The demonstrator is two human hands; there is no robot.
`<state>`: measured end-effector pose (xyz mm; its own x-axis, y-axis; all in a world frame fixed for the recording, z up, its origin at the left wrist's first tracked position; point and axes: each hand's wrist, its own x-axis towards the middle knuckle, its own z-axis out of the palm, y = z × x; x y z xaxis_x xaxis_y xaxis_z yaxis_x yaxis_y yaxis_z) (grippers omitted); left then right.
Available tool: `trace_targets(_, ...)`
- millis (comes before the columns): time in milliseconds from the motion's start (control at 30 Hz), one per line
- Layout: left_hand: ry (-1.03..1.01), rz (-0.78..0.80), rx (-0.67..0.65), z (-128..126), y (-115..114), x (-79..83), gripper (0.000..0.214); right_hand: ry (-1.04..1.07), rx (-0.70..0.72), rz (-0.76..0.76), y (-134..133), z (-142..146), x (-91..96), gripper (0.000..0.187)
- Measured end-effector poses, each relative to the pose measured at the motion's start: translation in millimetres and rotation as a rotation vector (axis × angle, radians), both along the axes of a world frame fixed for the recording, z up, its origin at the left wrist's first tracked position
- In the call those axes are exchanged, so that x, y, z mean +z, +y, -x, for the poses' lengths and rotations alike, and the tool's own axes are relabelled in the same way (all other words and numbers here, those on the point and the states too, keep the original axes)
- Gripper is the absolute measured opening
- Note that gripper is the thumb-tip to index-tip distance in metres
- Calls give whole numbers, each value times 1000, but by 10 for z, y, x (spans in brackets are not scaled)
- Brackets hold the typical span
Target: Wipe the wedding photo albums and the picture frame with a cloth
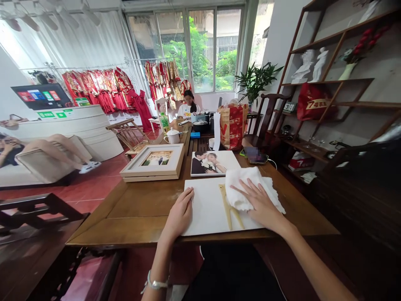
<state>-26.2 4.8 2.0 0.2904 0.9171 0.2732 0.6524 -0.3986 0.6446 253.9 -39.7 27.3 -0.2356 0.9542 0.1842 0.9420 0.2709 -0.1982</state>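
A white flat board (206, 209) lies at the near edge of the wooden table (138, 209), with a tan strip-shaped stand (230, 207) on its face. My left hand (180, 213) rests on the board's left edge, fingers curled against it. My right hand (258, 200) lies flat with fingers spread on a white cloth (250, 188) that sits on the board's right part. Beyond the board lie a printed photo panel (213, 163) and a pale framed photo (155, 161).
A phone (255, 155) with a cable, a red bag (233, 125), a teapot (173, 136) and pots stand farther along the table. A person sits at the far end. Wooden shelves fill the right wall; chairs, a sofa and racks of red garments stand left.
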Motion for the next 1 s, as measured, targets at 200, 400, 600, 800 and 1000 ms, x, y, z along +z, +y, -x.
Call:
trace_targets(200, -16, -21, -12, 8, 3, -16, 41, 11, 61, -16, -739, 57, -29, 95)
trace_targets(400, 5, 5, -3, 4, -7, 7, 41, 25, 109, -7, -477, -204, 28, 82)
trace_targets(600, -19, -25, -12, 9, -5, -12, 40, -17, 13, -52, 246, -314, 7, 67)
trace_targets(800, -21, -26, -14, 7, 6, -23, 40, 15, 39, -59, 164, -186, -25, 66)
trace_targets(1000, 1, -10, -13, 0, 1, -6, 41, 12, 211, -24, -618, -87, 6, 84)
